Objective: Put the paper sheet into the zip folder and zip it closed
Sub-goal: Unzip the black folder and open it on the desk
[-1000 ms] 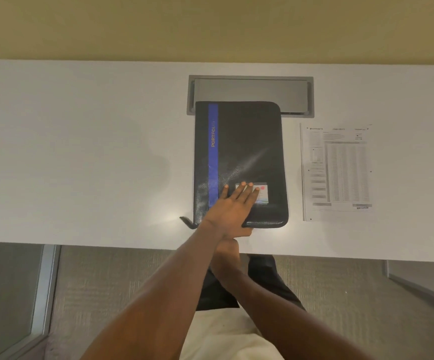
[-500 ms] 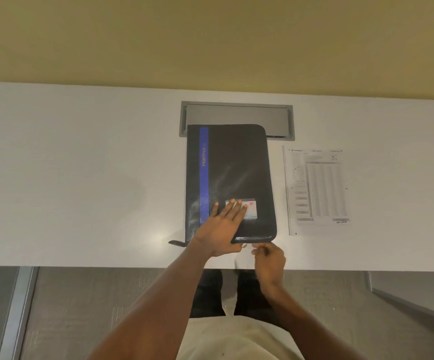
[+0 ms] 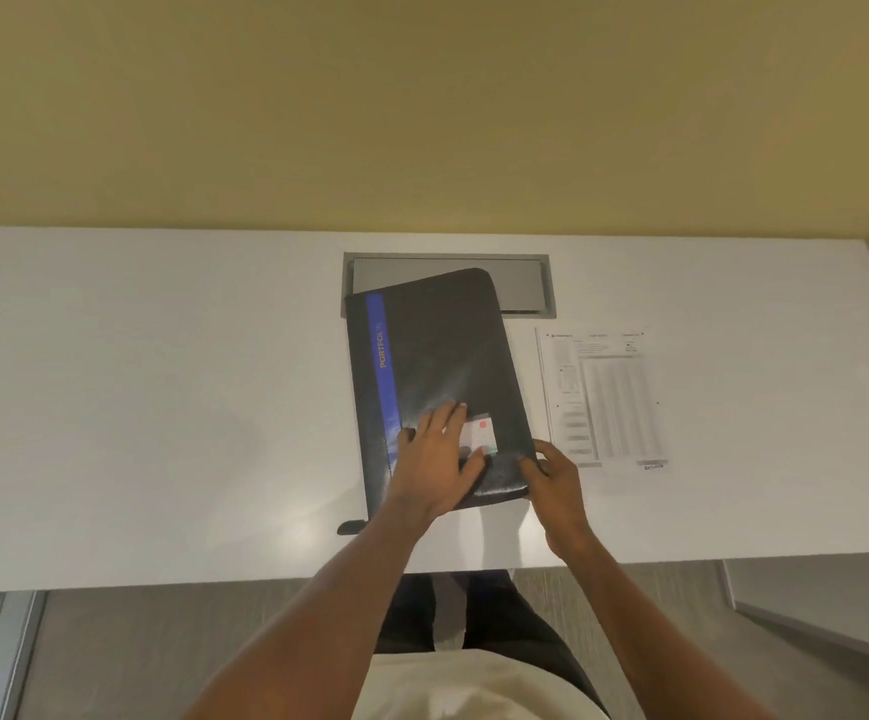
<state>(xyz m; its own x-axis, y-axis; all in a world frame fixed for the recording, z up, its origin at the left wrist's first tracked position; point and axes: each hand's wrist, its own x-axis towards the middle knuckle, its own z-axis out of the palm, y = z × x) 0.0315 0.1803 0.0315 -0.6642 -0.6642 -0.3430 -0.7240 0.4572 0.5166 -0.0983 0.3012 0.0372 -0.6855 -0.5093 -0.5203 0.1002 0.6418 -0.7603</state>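
A black zip folder (image 3: 442, 350) with a blue stripe lies shut on the white desk (image 3: 162, 407), turned slightly askew. My left hand (image 3: 435, 465) presses flat on its near half, fingers spread, partly covering a small white label. My right hand (image 3: 557, 480) grips the folder's near right corner between thumb and fingers; whether it has the zip pull is hidden. The printed paper sheet (image 3: 603, 397) lies flat on the desk just right of the folder, touched by neither hand.
A grey cable hatch (image 3: 523, 288) is set into the desk behind the folder, and the folder's far end overlaps it. A small black strap tab (image 3: 351, 527) sticks out at the folder's near left corner. A yellow wall stands behind the desk.
My right hand has come up from below the desk edge to the folder's near right corner. The folder has turned slightly, its near end swinging right. My left hand has stayed on it.
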